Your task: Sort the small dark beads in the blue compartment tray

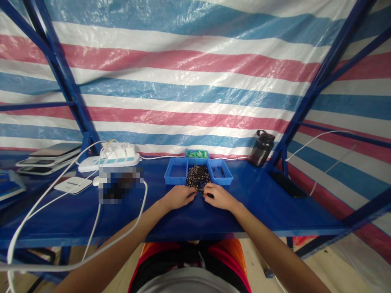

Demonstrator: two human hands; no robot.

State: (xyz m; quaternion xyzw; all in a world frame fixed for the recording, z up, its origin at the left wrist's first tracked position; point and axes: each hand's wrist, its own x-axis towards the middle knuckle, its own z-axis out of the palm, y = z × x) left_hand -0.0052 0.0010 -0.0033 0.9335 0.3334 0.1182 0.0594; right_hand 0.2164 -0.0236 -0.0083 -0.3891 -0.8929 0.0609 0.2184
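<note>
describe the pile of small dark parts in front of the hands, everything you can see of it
The pile is a heap of many tiny dark pieces with pale glints, too small to identify. It lies on the blue table between two shallow blue trays, below a smaller tray of green pieces. Its near edge reaches both hands: the left hand and right hand rest fingers-forward at it, fingertips meeting over a few loose pieces. Whether either hand pinches a piece cannot be told.

Both forearms are left bare, no sleeves being seen; a grey top (189,283) and red-orange garment (227,254) are worn.
</note>
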